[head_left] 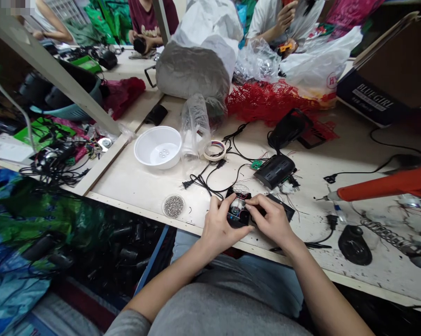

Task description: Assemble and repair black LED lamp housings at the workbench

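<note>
Near the table's front edge, my left hand (pixel 219 226) is closed round the left side of a small black device housing (pixel 234 221) with its inside exposed. Wires and round parts show within it. My right hand (pixel 271 219) pinches at the housing's right side; whatever lies between those fingertips is too small to make out. Just behind it sits a black casing (pixel 275 170) with loose thin wires, beside a small green circuit board (pixel 256 164). A flat black piece (pixel 283 207) lies partly behind my right hand. To the left is a round dish of small metal screws (pixel 174 206).
A white plastic bowl (pixel 157 147), a tape roll (pixel 215 150) and a black plug cord (pixel 206 182) lie behind the hands. At right are an orange tool (pixel 385 184), a soldering iron stand's coiled spring (pixel 385 231) and a black oval part (pixel 355 245). People sit across the table.
</note>
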Demonstrator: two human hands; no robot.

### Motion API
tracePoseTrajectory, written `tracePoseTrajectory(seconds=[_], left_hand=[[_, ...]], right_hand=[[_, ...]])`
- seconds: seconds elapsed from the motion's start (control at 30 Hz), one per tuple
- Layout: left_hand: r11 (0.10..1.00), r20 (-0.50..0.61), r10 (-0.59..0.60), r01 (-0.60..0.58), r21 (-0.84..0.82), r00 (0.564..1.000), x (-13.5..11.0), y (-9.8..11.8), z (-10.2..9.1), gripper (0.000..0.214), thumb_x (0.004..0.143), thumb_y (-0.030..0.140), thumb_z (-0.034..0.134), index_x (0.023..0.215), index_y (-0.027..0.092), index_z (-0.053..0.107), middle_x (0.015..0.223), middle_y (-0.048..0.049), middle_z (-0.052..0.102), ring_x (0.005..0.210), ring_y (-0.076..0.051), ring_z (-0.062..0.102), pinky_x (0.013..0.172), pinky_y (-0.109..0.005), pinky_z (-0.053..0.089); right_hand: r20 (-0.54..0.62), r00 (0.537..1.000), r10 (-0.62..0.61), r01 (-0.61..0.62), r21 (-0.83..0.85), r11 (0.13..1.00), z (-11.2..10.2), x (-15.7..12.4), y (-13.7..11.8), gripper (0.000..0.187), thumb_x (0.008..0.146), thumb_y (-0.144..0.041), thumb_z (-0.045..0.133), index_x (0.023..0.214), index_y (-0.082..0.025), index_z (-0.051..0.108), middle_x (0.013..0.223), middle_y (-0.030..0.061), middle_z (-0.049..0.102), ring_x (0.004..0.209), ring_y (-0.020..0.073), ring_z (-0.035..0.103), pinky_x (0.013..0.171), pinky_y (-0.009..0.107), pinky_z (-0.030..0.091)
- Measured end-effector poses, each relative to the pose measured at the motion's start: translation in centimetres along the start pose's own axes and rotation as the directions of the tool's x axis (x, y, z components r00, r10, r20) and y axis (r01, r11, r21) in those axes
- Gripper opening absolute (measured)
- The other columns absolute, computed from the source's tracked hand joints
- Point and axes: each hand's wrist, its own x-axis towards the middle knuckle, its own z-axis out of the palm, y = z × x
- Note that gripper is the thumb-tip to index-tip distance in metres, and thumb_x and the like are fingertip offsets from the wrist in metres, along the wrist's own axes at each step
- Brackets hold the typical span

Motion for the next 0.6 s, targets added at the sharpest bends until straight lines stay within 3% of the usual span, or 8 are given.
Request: tracePoseTrajectory(seconds=[0.2,0.4,0.6], left_hand=[[0.991,0.019,0.074,-0.076,0.114,0.997,-1.1,-1.2,0.5,0.082,0.070,0.047,0.083,0.139,0.020,0.049,0.099,-0.0038,0.052,0.085,-0.021,0.062,0.069,-0.033,0.058],[0.971,-0.027,0.207,-0.202,0.127,0.978,-1.5,-2.2,1.1,0.075,0.077,0.046,0.077,0.140,0.017,0.047,0.096,-0.0051,0.055,0.085,-0.021,0.063,0.070,-0.031,0.058],[0.964,-0.028,0.220,-0.213,0.159,0.975,-1.8,-2.5,1.3,0.075,0.080,0.047,0.075,0.142,0.017,0.045,0.099,-0.0065,0.055,0.088,-0.022,0.064,0.072,-0.032,0.058]], right_hand=[[0.079,0.990,-0.113,0.120,-0.084,0.989,0.2,-0.3,0.4,0.018,0.096,-0.012,0.049,0.084,-0.021,0.057,0.074,0.0017,0.063,0.067,0.0154,0.062,0.062,0.026,0.048],[0.108,0.975,-0.196,0.206,-0.093,0.974,0.6,-0.6,0.4,0.024,0.097,-0.009,0.044,0.080,-0.021,0.055,0.071,0.0023,0.058,0.067,0.0171,0.056,0.063,0.028,0.045],[0.111,0.970,-0.219,0.234,-0.149,0.961,0.7,-0.9,0.2,0.028,0.098,-0.007,0.040,0.078,-0.023,0.052,0.069,0.0019,0.056,0.067,0.0175,0.053,0.063,0.029,0.043]])
